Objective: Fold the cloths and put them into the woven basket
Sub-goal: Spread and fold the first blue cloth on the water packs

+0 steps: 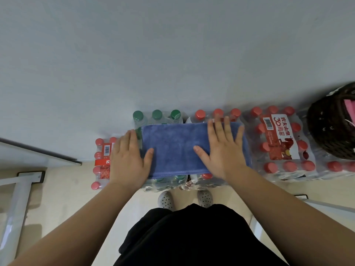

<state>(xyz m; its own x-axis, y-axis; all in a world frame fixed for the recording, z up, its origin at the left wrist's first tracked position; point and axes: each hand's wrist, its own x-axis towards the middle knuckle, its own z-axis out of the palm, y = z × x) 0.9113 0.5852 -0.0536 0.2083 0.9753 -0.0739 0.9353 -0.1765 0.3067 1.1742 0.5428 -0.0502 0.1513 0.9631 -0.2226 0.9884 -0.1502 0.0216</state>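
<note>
A blue cloth (176,148) lies folded into a flat rectangle on top of shrink-wrapped bottle packs. My left hand (128,160) lies flat at the cloth's left edge, fingers straight, thumb on the fabric. My right hand (222,148) presses flat on the cloth's right part with fingers spread. The dark woven basket (326,131) stands at the far right on the packs, with a pink cloth (348,110) inside it.
Packs of red-capped bottles (278,143) and green-capped bottles (157,116) line the white wall. A lower red-capped pack (101,162) sits to the left. A white metal frame (21,189) stands at the left. My feet (184,199) are just before the packs.
</note>
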